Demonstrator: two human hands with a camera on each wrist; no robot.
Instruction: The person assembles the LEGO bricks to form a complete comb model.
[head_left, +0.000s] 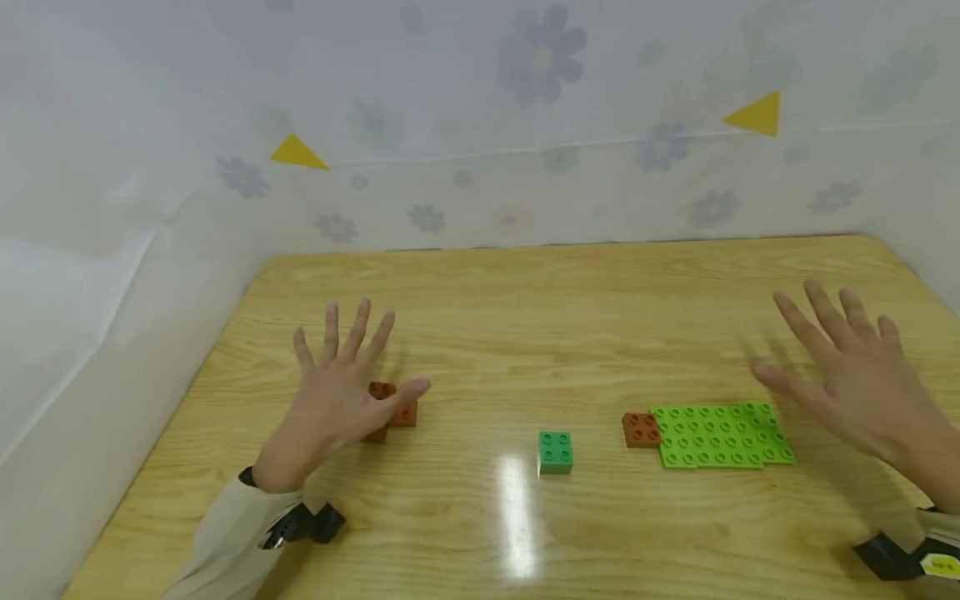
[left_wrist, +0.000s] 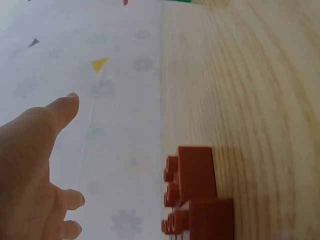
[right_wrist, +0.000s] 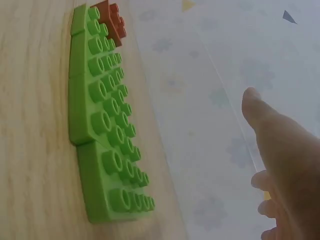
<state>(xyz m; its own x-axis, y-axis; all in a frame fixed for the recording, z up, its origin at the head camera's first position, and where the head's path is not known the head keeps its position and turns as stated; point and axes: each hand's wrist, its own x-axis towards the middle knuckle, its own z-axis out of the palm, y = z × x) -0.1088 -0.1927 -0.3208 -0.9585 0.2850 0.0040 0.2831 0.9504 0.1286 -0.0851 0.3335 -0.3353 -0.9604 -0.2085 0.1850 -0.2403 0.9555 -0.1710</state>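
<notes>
My left hand (head_left: 336,408) is spread over reddish-brown toy bricks (head_left: 406,413), holding nothing and partly hiding them in the head view. In the left wrist view these brown bricks (left_wrist: 196,172) stand on the table below the raised thumb. At the right, my right hand (head_left: 862,383) has its fingers spread beyond a group of light green studded bricks (head_left: 720,437). The right wrist view shows the light green bricks (right_wrist: 95,120) side by side, apart from that hand. A single brown brick (head_left: 641,430) adjoins their left end. Between the hands sits a darker green brick (head_left: 556,452).
The wooden table (head_left: 480,333) spans the whole work area. White flower-patterned sheeting (head_left: 450,192) rises behind it and along the left side. Yellow triangles (head_left: 757,114) mark the back sheet. Dark wrist devices (head_left: 300,525) are strapped at both cuffs.
</notes>
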